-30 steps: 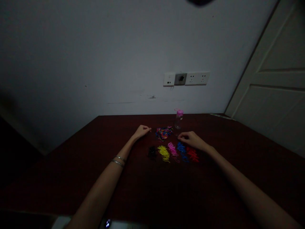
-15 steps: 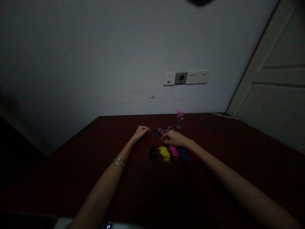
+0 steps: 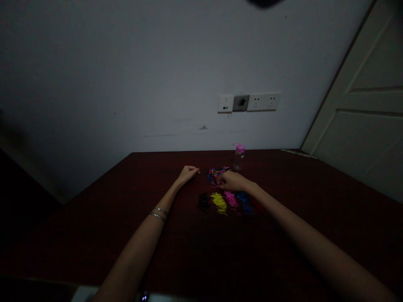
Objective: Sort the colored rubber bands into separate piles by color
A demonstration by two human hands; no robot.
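On the dark red table, a mixed pile of thin, stringy coloured bands (image 3: 214, 174) lies near the middle. At its right edge is my right hand (image 3: 233, 181), fingers pinched together and touching the pile; whatever they grip is too small to make out. My left hand (image 3: 188, 173) rests on the table left of the pile, loosely closed, with nothing visible in it. Nearer to me lie sorted heaps in a row: black (image 3: 203, 202), yellow (image 3: 219, 203), pink (image 3: 232, 201) and blue (image 3: 244, 203). A dim red heap (image 3: 260, 208) is partly hidden by my right forearm.
Behind my right hand stands a clear bottle (image 3: 238, 161) with a pink lid and loop. The pale wall (image 3: 176, 84) at the table's back edge carries sockets and a switch (image 3: 241, 102). A panelled door (image 3: 362, 113) is on the right.
My right hand has shifted very slightly at the mixed pile, and more of the pile shows beside its fingers. My left hand keeps its place. The view has turned a little.
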